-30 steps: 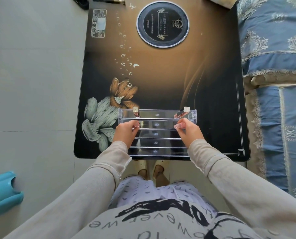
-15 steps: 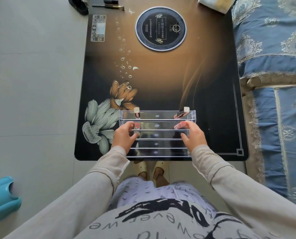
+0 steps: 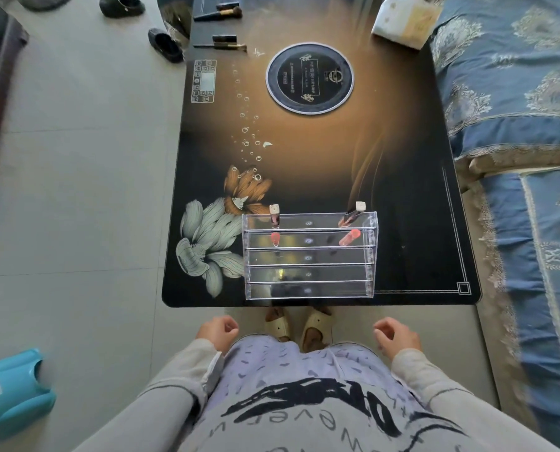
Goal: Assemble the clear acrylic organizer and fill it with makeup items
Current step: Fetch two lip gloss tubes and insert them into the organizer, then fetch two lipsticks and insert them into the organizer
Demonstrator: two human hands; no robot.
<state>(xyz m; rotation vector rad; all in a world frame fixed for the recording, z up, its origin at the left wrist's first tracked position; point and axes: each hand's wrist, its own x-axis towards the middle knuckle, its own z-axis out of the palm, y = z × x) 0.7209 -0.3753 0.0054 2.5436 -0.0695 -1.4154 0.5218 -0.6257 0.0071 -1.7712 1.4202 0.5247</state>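
Observation:
The clear acrylic organizer [image 3: 308, 274], a stepped rack with several tiers, stands at the near edge of the dark glass table [image 3: 402, 158]. One lip gloss tube [image 3: 274, 216] is upright at the left of its back tier. A second lip gloss tube [image 3: 353, 214] leans at the right of that tier. My left hand [image 3: 218, 331] and my right hand [image 3: 396, 336] hang below the table edge, by my waist. Both have loosely curled fingers and hold nothing. More makeup, a brush [image 3: 218, 14] and slim sticks [image 3: 228, 44], lies at the far left of the table.
A round cooktop [image 3: 309, 78] and a touch panel [image 3: 203, 80] are set into the table. A tissue pack [image 3: 402, 19] sits at the far right corner. A blue sofa [image 3: 516, 125] runs along the right. Dark slippers [image 3: 164, 44] and a teal object [image 3: 8, 389] lie on the floor.
Both hands have let go of the organizer and drawn back off the table to my waist. The view has pulled back, showing the table's far end.

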